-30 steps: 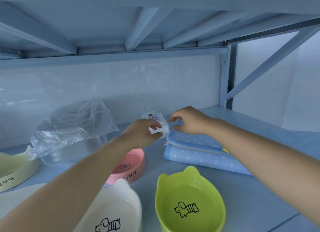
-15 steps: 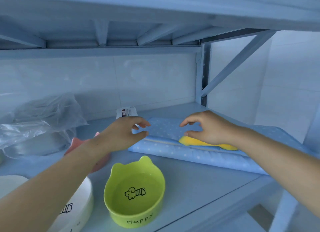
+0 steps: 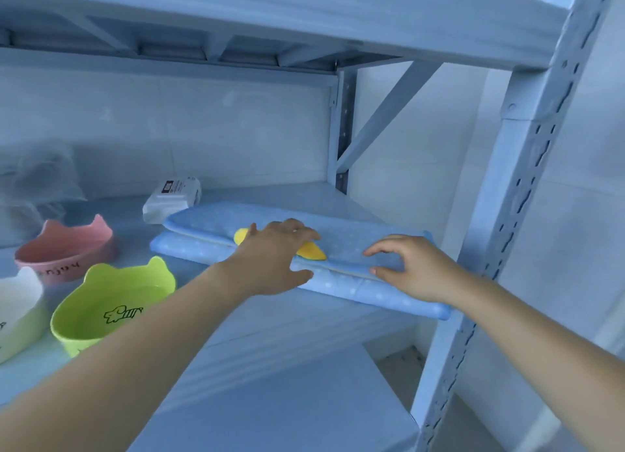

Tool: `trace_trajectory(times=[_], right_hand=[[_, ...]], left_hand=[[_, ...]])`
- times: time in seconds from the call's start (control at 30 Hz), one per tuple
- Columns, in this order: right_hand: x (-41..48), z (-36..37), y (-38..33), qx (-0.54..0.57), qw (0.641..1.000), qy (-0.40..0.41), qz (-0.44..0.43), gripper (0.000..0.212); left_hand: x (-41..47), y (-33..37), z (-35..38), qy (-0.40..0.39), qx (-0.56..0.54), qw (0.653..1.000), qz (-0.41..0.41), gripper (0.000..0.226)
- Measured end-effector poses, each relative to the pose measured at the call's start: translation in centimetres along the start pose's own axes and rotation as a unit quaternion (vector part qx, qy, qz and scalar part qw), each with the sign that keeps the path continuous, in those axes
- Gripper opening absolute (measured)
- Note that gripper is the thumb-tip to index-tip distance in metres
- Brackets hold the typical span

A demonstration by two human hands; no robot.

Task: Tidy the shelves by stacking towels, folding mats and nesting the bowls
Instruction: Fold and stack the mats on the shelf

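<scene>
A folded blue dotted mat (image 3: 209, 225) with a yellow patch (image 3: 313, 251) lies on the shelf (image 3: 287, 319), its right end against the front post. My left hand (image 3: 277, 257) lies flat on the mat over the yellow patch, fingers straight. My right hand (image 3: 411, 269) is at the mat's right end, thumb at the fold's front edge and curled fingers just above the top layer. A green bowl (image 3: 111, 303), a pink bowl (image 3: 64, 248) and a white bowl (image 3: 17, 309) stand separately to the left.
A white wrapped packet (image 3: 172, 198) lies behind the mat's left end. A clear plastic bag (image 3: 37, 184) sits at the back left. The front right post (image 3: 507, 215) stands beside the mat. A lower shelf (image 3: 287, 401) shows below.
The view swung right. My left hand let go of the white packet and came down flat on the mat. My right hand slid along to the mat's right end.
</scene>
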State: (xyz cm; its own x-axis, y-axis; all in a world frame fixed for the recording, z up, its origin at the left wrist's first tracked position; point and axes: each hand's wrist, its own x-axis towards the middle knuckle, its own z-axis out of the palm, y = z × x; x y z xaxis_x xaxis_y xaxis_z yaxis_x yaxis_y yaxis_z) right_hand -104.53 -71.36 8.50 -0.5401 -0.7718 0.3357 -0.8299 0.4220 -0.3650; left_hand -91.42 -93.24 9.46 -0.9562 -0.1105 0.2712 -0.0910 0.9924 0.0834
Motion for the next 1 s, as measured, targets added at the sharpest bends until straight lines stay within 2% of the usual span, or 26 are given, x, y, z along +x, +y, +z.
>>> trace_trajectory(times=[0.1, 0.2, 0.37, 0.5, 0.63, 0.8, 0.9, 1.0], right_hand=[[-1.1, 0.3, 1.1, 0.009, 1.000, 0.015, -0.001, 0.024], [-2.2, 0.4, 2.1, 0.021, 1.000, 0.001, 0.013, 0.029], [-4.2, 0.0, 3.0, 0.021, 0.998, -0.060, 0.000, 0.059], [-5.9, 0.1, 3.3, -0.030, 0.998, -0.038, -0.033, 0.075], [-7.5, 0.3, 3.8, -0.032, 0.999, 0.010, -0.040, 0.072], [-6.7, -0.1, 3.5, -0.047, 0.998, -0.023, -0.041, 0.068], [-4.6, -1.5, 4.2, 0.060, 0.997, -0.041, 0.014, 0.055], [-1.7, -2.3, 6.2, 0.048, 0.997, -0.026, 0.053, 0.038]], left_hand=[[-0.5, 2.3, 2.5, 0.000, 0.043, 0.999, -0.020, 0.056], [-1.5, 2.8, 4.7, 0.054, -0.020, 0.998, -0.040, 0.056], [-1.4, 3.4, 4.6, 0.070, -0.048, 0.995, -0.059, 0.049], [-1.3, 4.5, 4.9, 0.087, -0.050, 0.994, -0.050, 0.048], [-1.0, 5.8, 4.7, 0.068, -0.076, 0.994, -0.040, 0.044], [0.8, 5.9, 4.1, 0.034, -0.172, 0.976, -0.130, 0.026], [2.5, 6.6, 4.7, 0.023, -0.090, 0.970, -0.226, 0.032], [3.6, 6.9, 5.1, 0.019, -0.055, 0.969, -0.241, 0.034]])
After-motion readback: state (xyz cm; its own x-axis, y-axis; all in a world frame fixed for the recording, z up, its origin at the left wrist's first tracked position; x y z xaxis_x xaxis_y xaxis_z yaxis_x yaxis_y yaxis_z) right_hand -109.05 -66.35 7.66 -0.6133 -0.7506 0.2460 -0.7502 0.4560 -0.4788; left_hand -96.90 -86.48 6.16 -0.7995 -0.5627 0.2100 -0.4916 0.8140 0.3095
